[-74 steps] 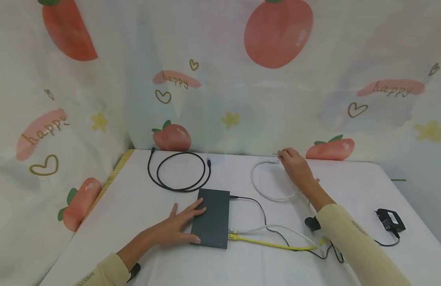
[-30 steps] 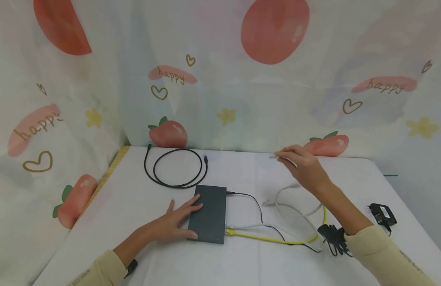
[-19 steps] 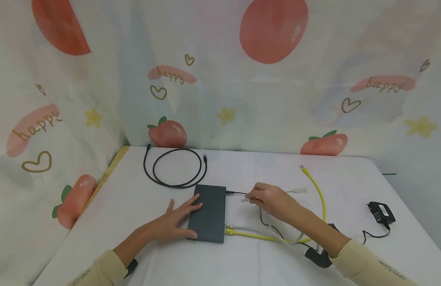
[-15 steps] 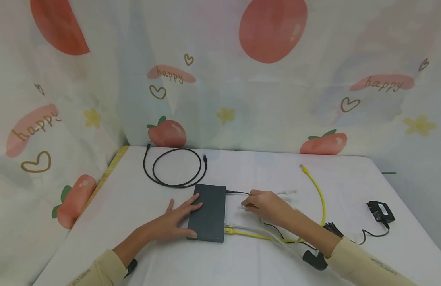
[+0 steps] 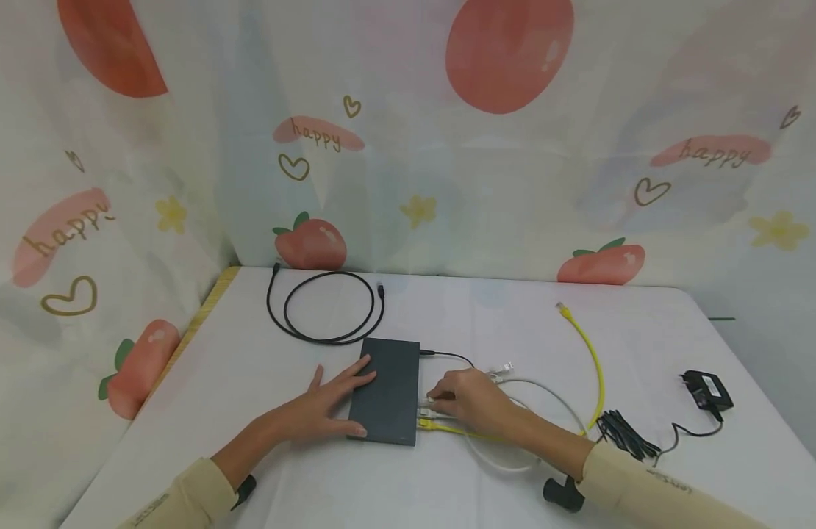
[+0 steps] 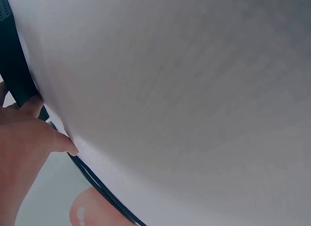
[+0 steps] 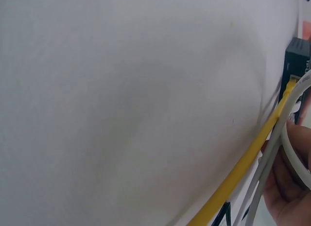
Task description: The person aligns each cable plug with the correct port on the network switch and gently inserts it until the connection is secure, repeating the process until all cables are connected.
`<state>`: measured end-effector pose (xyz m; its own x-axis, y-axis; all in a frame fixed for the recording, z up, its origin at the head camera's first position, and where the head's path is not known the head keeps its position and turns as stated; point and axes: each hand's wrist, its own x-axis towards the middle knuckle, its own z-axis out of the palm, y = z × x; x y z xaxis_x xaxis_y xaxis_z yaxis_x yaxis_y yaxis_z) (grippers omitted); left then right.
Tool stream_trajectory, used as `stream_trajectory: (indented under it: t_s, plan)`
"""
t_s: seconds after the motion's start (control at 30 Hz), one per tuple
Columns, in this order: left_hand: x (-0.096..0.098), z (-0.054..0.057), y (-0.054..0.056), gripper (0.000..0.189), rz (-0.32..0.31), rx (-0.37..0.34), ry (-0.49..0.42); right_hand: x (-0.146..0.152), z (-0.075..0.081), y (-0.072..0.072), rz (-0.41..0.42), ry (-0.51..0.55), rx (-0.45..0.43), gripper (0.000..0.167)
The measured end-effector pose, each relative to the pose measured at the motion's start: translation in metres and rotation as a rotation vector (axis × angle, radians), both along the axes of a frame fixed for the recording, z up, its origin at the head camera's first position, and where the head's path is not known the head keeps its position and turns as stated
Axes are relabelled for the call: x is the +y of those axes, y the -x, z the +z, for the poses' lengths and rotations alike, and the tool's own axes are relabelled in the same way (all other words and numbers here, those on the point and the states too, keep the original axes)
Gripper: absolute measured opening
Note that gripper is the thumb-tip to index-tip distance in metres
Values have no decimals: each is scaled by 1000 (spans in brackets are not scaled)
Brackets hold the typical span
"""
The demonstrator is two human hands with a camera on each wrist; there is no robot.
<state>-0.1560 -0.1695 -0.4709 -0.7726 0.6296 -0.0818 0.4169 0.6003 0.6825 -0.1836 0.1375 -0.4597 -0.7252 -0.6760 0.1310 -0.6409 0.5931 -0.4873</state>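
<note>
The box [image 5: 391, 389] has a smooth, matt dark casing, and the yellow cable [image 7: 243, 164] and white cable [image 5: 547, 388] wear smooth plastic sheaths. The adapter [image 5: 706, 389] looks like black plastic. Matt white cloth [image 5: 249, 367] covers the table beside its wood-grain edge [image 5: 206, 312]; the sleeve [image 5: 190, 496] is matt fabric.

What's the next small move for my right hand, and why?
Probably push the held white plug straight into the dark box: your right hand seems to pinch it at the box's side, near the yellow plug, and your left hand rests on the box, which should steady it.
</note>
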Motion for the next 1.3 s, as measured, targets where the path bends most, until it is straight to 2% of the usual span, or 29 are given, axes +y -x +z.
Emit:
stream_trajectory:
  t_s: [0.2, 0.5, 0.7, 0.87, 0.97, 1.17, 1.3]
  plan:
    - [0, 1, 1, 87, 6, 17, 19, 0, 0, 0, 11, 34, 2, 13]
    - [1, 1, 1, 87, 3, 11, 21, -1, 3, -3, 60, 51, -54, 18]
    - [1, 0, 1, 87, 5, 12, 18, -3, 2, -7, 64, 36, -8, 17]
    - [3, 1, 0, 87, 6, 9, 20, -3, -1, -8, 57, 77, 10, 15]
    - [2, 1, 1, 88, -16, 0, 21, -3, -3, -7, 47, 116, -32, 14]
    - [-3, 0, 3, 95, -90, 21, 61, -2, -1, -4, -14, 153, -179, 11]
    - [-3, -4, 3, 93, -98, 40, 43, -2, 1, -3, -45, 156, -246, 9]
